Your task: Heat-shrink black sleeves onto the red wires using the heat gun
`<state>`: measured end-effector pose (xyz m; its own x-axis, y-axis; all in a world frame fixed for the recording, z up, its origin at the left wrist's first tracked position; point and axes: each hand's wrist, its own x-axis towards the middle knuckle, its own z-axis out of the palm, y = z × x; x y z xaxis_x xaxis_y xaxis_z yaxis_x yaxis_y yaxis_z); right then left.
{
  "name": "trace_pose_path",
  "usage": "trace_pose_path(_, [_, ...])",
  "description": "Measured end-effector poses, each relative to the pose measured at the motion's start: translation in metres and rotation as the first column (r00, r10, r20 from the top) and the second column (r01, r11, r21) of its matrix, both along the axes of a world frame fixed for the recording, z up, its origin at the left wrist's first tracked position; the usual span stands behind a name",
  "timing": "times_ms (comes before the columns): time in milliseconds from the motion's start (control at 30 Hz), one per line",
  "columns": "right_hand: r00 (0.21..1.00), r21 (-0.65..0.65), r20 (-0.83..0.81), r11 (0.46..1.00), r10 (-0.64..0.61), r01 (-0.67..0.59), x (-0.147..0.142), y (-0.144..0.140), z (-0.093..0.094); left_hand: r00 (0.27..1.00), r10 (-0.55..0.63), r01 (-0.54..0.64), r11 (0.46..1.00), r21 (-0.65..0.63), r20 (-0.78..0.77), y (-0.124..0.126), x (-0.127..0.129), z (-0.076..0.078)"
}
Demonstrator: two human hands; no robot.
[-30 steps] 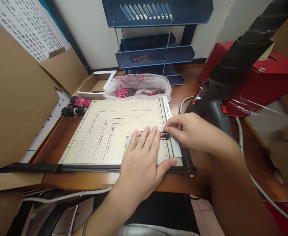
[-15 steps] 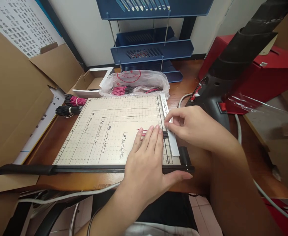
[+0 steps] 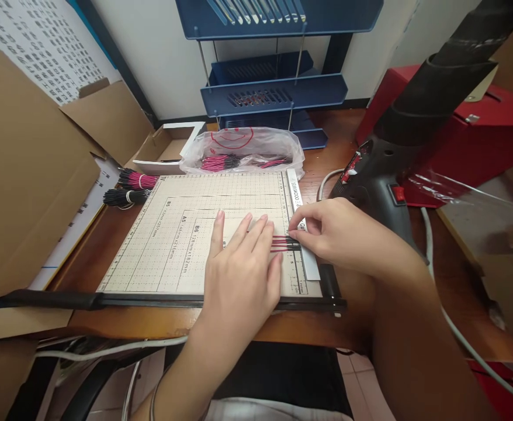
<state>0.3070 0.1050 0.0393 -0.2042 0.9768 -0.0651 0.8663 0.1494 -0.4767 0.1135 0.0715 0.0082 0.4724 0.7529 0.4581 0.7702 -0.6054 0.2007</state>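
Pinching, right hand [image 3: 339,234]: thumb and forefinger closed narrowly on the black tips of the red-and-black wire leads [image 3: 285,243], right at the metal ruler strip [image 3: 302,231].
Left hand [image 3: 239,263]: laid flat, palm down, fingers spread, pressing the leads' red lengths onto the board; it grips nothing.
Wire leads: a small row lying side by side across the right part of the paper trimmer board [image 3: 173,245], ends toward the ruler strip, partly hidden under the left fingers.
Trimmer board: gridded, printed with paper-size outlines, resting on a wooden desk [image 3: 326,169]; its black cutter arm [image 3: 107,300] lies down along the near edge.
Behind the board: a clear plastic bag [image 3: 243,149] of more leads, touching the far edge.
Left of the board: two tied wire bundles [image 3: 129,187], beside cardboard.
Right: a black heat gun [image 3: 383,175], near the right wrist.
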Motion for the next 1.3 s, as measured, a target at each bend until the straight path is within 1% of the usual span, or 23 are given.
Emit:
trace_pose_path(100, [1.0,-0.022,0.006,1.0,0.004,-0.004,-0.001,0.001,-0.001,1.0,-0.003,0.003,1.0,-0.019,0.015,0.007,0.004,-0.004])
trace_pose_path(200, [1.0,-0.043,-0.002,0.999,0.006,-0.006,-0.001,0.001,-0.001,1.0,-0.007,0.007,0.999,-0.031,0.021,0.009,0.007,-0.004])
trace_pose_path(367, [1.0,-0.036,-0.003,0.999,-0.009,0.008,-0.001,0.0,0.0,1.0,-0.006,0.006,1.0,-0.008,0.026,-0.001,0.009,-0.005])
trace_pose_path(533, [1.0,-0.031,0.025,0.999,-0.014,0.015,-0.002,0.001,-0.001,0.996,-0.039,0.038,0.999,-0.013,-0.079,-0.016,0.009,-0.014])
trace_pose_path(667, [0.999,-0.044,0.035,0.999,-0.019,0.02,-0.003,0.002,-0.002,0.988,-0.042,0.042,0.999,-0.004,-0.147,-0.017,0.009,-0.02])
trace_pose_path(800, [0.999,-0.049,0.035,0.998,-0.026,0.028,-0.002,0.003,-0.003,0.984,-0.042,0.043,0.999,0.003,-0.173,-0.016,0.009,-0.021])
trace_pose_path(1033, [0.999,-0.074,0.033,0.997,-0.006,0.009,-0.001,0.001,-0.004,0.977,-0.034,0.029,0.999,-0.025,-0.209,-0.018,0.008,-0.021])
trace_pose_path(1100, [1.0,-0.063,0.024,0.998,-0.018,0.019,0.0,0.001,-0.003,0.976,-0.036,0.032,0.999,-0.023,-0.216,-0.018,0.008,-0.022])
trace_pose_path(1300, [0.996,0.066,-0.023,0.994,-0.088,0.089,0.003,0.001,0.0,0.973,-0.059,0.059,0.998,-0.006,-0.223,-0.016,0.009,-0.021])
